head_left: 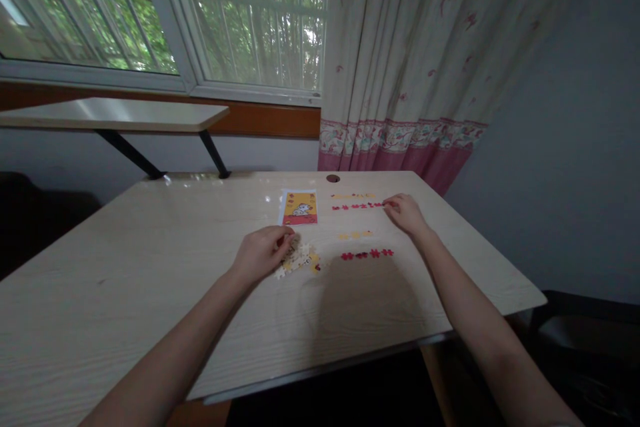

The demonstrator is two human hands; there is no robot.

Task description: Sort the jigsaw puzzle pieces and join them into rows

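My left hand [261, 253] is closed in a pinch over the near-left side of a loose pile of puzzle pieces [300, 260], mostly pale with some yellow. Whatever lies between its fingertips is too small to make out. At the right end of the upper row of red puzzle pieces [356, 207], my right hand [406, 215] pinches a puzzle piece [384, 204], largely covered by the fingers. Yellow puzzle pieces [353, 195] form a line just behind that row. Closer to me lie a short yellow row [355, 235] and another red row [367, 254].
A picture card [301, 207] with a white animal on yellow and red lies behind the pile. The wooden table [150, 280] has a round cable hole [333, 179] at its back edge. A raised shelf [115, 113] stands back left; a curtain [400, 80] hangs behind.
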